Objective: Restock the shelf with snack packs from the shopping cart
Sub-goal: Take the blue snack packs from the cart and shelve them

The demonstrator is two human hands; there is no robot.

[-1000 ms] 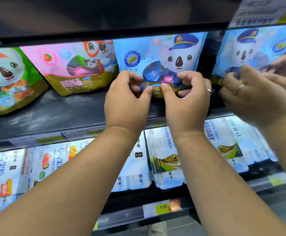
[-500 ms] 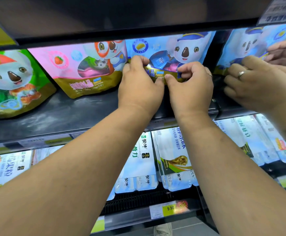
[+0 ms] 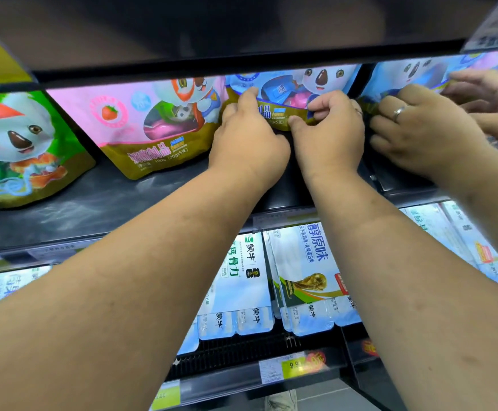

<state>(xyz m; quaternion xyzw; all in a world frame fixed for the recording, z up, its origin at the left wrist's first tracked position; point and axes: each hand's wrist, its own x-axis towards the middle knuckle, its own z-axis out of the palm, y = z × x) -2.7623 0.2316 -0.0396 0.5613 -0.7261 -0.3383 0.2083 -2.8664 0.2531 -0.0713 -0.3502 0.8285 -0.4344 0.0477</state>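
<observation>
**Item:** blue glossy koala-print snack pouch [image 3: 289,93], upright on the dark metal shelf [image 3: 93,203], set back from its front edge and just beside the pink strawberry-print pouch [image 3: 153,126].

**Hold:** the gold bottom band is gripped by the left hand [image 3: 247,137] and pinched by the right hand [image 3: 327,134].

**Handling:** the base is best slid back level and squared, face forward, before release.

**Count:**
- 2 blue pouches, the second blue pouch [image 3: 402,78] being handled by another person's ringed hand [image 3: 419,132]
- 1 pink pouch
- 1 green koala-print pouch [image 3: 19,149]
- 4 hands
- 0 carts seen
</observation>
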